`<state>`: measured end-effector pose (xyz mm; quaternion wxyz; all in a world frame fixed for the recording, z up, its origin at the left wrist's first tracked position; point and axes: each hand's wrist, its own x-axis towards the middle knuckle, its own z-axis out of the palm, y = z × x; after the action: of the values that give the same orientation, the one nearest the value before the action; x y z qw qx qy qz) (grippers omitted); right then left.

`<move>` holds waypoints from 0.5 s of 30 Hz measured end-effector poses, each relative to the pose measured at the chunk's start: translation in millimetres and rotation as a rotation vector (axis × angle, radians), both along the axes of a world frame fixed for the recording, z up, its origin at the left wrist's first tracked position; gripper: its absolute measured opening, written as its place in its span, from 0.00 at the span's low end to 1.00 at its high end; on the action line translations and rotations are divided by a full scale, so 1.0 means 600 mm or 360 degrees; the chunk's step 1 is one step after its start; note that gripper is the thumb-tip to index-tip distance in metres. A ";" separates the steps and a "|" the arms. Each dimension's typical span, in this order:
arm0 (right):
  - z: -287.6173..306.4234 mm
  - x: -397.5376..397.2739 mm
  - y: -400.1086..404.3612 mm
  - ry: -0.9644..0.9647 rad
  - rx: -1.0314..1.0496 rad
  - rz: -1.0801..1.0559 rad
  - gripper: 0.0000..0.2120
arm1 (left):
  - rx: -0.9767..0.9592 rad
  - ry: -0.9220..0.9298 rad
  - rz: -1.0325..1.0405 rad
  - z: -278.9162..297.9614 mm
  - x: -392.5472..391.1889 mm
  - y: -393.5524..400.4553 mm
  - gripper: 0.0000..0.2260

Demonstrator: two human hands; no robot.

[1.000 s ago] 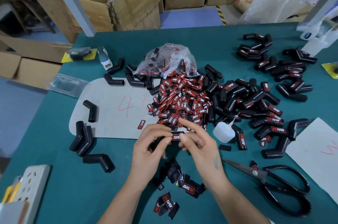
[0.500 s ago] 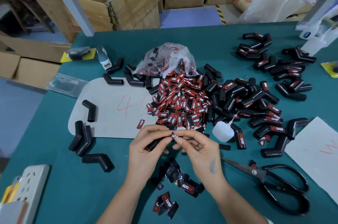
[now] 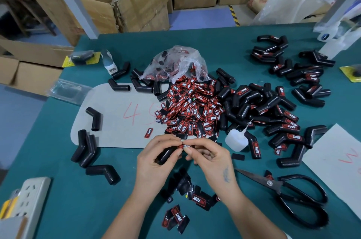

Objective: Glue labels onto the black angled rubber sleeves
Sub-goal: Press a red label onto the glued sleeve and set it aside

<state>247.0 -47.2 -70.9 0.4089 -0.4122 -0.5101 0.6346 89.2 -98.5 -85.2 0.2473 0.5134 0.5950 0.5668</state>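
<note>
Teal felt-like cloth covers the worktop [image 3: 195, 51], and almost all of it carries stock. At the centre lies a heap of red-and-black printed labels [image 3: 192, 109], spilling from a crumpled clear plastic bag [image 3: 175, 63] at its 12 o'clock edge. At 3 o'clock of the heap sits a pile of black angled rubber sleeves already bearing labels [image 3: 273, 113], with a second labelled group [image 3: 297, 68] further off at 2 o'clock. A grey card sheet marked with a red number [image 3: 117, 119] lies at 9 o'clock of the heap, and bare black angled sleeves [image 3: 88, 147] rest on and around it. A small white squeeze bottle of glue [image 3: 235, 140] stands just beside the heap at 5 o'clock, touching a labelled sleeve. Large black-handled scissors [image 3: 289, 195] lie near the worktop's 4 o'clock corner, below a white paper sheet [image 3: 336, 156]. A white power strip [image 3: 29, 195] sits at the 8 o'clock corner. Near the 6 o'clock edge, the left hand [image 3: 154, 162] has its grip curled round one black angled rubber sleeve [image 3: 166, 155], while the right hand [image 3: 211, 157] pinches a red-and-black label [image 3: 182, 146] against that sleeve's upper end. Loose label scraps [image 3: 197, 197] lie under the wrists. Beyond the worktop, brown cardboard cartons [image 3: 136, 4] stand on a blue floor [image 3: 201, 20].
</note>
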 end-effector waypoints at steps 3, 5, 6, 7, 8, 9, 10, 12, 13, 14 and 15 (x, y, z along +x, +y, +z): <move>-0.003 0.000 0.001 -0.0001 0.0003 -0.0043 0.11 | 0.0036 0.0092 0.0016 0.001 0.005 0.001 0.09; -0.004 0.000 0.001 -0.0013 0.0000 -0.0040 0.11 | 0.0044 0.0095 0.0027 0.001 0.005 0.001 0.09; -0.005 0.000 0.002 -0.0027 0.0001 -0.0033 0.11 | 0.0044 0.0091 0.0026 -0.001 0.005 0.001 0.09; -0.004 0.000 0.002 -0.0040 0.0007 -0.0026 0.10 | 0.0042 0.0092 0.0024 -0.002 0.004 0.000 0.09; -0.003 0.001 0.002 -0.0047 0.0015 -0.0025 0.09 | 0.0041 0.0095 0.0021 -0.003 0.004 0.000 0.09; -0.002 0.001 0.002 -0.0049 0.0020 -0.0031 0.08 | 0.0046 0.0096 0.0019 -0.004 0.004 0.000 0.09; -0.001 0.001 0.002 -0.0054 0.0018 -0.0041 0.08 | 0.0052 0.0087 0.0015 -0.004 0.004 0.000 0.09; 0.000 0.003 0.003 -0.0078 0.0003 -0.0052 0.09 | 0.0046 0.0040 0.0009 -0.006 0.004 0.001 0.07; -0.001 0.003 0.004 -0.0095 0.0000 -0.0048 0.11 | 0.0028 0.0010 0.0014 -0.008 0.003 0.001 0.06; -0.001 0.004 0.005 -0.0112 0.0003 -0.0042 0.13 | 0.0006 -0.0025 0.0019 -0.011 0.002 0.001 0.06; -0.001 0.004 0.005 -0.0122 0.0012 -0.0040 0.14 | -0.0016 -0.0065 0.0018 -0.014 0.001 0.001 0.06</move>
<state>249.5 -44.0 -71.5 0.3985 -0.4411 -0.5226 0.6112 89.8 -98.1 -93.7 0.2588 0.4970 0.5956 0.5755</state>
